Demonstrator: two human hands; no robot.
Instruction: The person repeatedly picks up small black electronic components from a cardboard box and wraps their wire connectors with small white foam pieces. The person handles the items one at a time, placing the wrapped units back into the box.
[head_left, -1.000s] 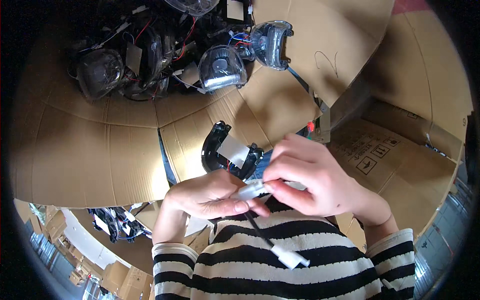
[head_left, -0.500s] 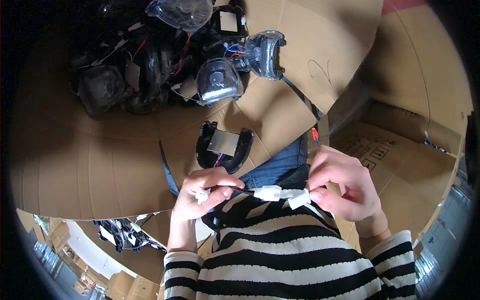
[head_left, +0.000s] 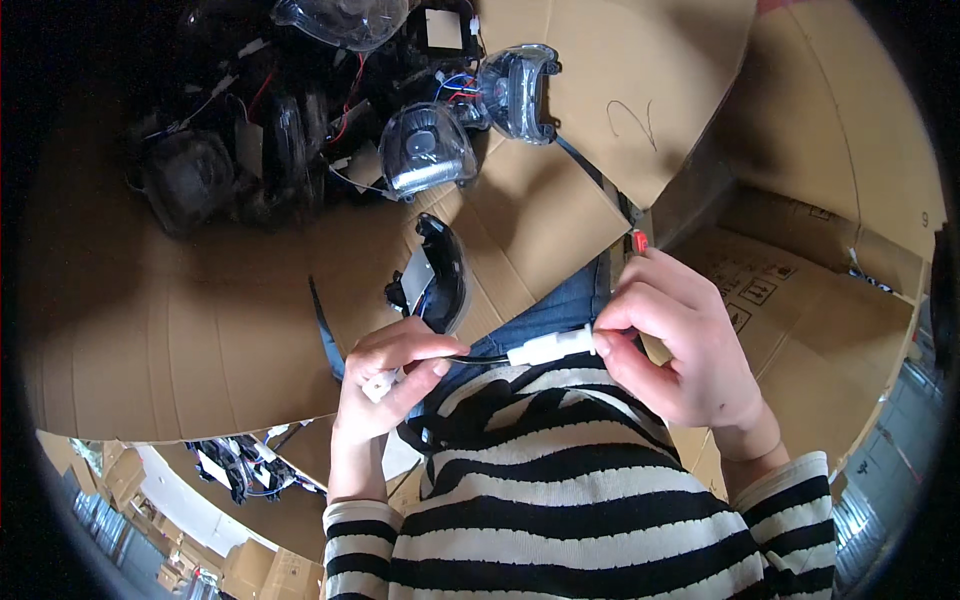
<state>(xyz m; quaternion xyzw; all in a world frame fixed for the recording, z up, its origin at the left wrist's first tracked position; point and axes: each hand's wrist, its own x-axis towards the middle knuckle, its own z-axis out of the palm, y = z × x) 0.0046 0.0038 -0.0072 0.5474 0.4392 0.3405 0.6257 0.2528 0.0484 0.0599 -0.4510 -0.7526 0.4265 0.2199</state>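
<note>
My left hand is closed, thumb and forefinger pinching a thin dark cable. A small white plug pokes out between its fingers. The cable runs right into a white connector, whose far end is pinched by the thumb and forefinger of my right hand. Just above the left hand, a black lamp housing with a silvery plate stands on edge on the cardboard, with wires coming out toward the hand. Beyond my right knuckles shows a small red piece; whether the hand holds it cannot be seen.
Clear-lensed lamps with red and blue wires lie farther away, several more piled in shadow at the left. A large cardboard sheet lies before me. An open cardboard box stands at the right. More lamp parts sit at lower left.
The white connector, bent at its right end before, now lies in a straight line between my hands. The lamp housing has turned from lying plate-up to standing on its edge.
</note>
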